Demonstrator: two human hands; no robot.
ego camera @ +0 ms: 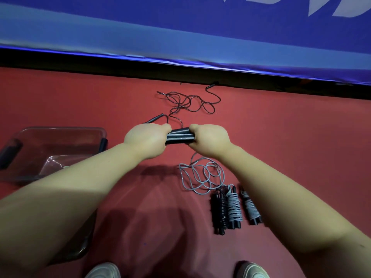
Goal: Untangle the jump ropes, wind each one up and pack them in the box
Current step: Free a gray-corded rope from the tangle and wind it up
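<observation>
Gripped tight: left hand [147, 137] and right hand [208, 138] closed around paired black handles [180, 136], held above mid-floor | grey cord [202, 175] trailing loose below | risk: slack snagging three wound ropes [234, 207] just beside | black rope [190, 103] unwound near banner [180, 37] | clear box [60, 133] at left, unobstructed

A single head-worn camera looked steeply down over both outstretched forearms.
Its wide-angle view faced forward across the red floor [281, 137] to a blue banner [180, 27], with the wearer's shoes [103, 270] at the bottom edge.
</observation>
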